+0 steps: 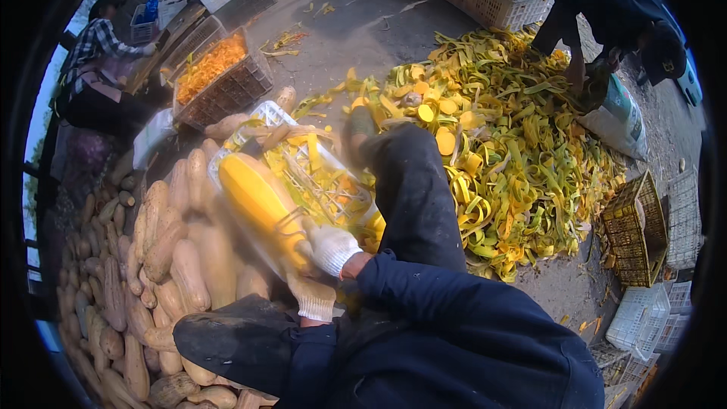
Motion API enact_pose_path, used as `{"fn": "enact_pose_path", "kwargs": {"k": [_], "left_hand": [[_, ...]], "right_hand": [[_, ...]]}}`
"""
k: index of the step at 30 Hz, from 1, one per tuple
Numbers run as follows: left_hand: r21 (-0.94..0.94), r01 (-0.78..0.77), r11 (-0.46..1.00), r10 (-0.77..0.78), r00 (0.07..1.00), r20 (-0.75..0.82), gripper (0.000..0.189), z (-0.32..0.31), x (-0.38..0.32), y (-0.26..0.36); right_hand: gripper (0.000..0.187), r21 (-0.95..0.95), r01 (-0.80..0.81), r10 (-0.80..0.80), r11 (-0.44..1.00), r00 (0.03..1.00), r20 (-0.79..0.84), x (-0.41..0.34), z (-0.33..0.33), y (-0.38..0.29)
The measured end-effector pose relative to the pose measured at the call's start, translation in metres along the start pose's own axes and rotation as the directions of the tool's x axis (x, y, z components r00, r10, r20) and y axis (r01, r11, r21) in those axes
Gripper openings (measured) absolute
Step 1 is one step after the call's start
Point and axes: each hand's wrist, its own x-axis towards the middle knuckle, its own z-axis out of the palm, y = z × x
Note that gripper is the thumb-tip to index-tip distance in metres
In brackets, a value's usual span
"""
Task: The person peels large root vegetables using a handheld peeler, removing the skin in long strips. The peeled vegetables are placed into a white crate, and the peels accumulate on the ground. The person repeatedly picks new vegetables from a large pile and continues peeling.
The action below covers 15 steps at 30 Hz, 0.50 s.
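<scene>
A long squash (255, 190), its skin largely pared to yellow-orange flesh, slants across a white plastic crate (335, 162) in front of me. My left hand (309, 289), in a pale knit glove, grips the squash's near end. My right hand (332, 247), gloved in white, holds a peeler (289, 224) with a thin wire-like frame against the squash's side. Its handle is hidden in my fingers, and the blade is blurred. Strips of yellow peel (312, 153) lie over the crate to the right of the squash.
Unpeeled tan squashes (187, 272) are heaped on my left. To the right spreads a pile of green-yellow peelings (511, 142); a person (613, 11) bends over it beside a sack (619, 119). Another person (102, 62) sits far left, near a crate of orange shreds (221, 79). Crates (633, 233) stand right.
</scene>
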Motion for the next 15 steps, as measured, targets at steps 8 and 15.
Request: {"fn": "enact_pose_path", "kwargs": {"k": [8, 15], "left_hand": [[-0.127, -0.013, 0.992, 0.011, 1.000, -0.023, 0.059, -0.028, -0.006, 0.024], [-0.313, 0.123, 0.942, -0.097, 0.990, 0.097, 0.065, -0.051, 0.010, 0.023]], "right_hand": [[0.051, -0.185, 0.046, -0.047, 0.982, 0.999, 0.002, 0.047, 0.003, -0.026], [0.050, -0.362, 0.299, -0.275, 0.883, 0.954, 0.117, 0.278, -0.028, -0.054]]}}
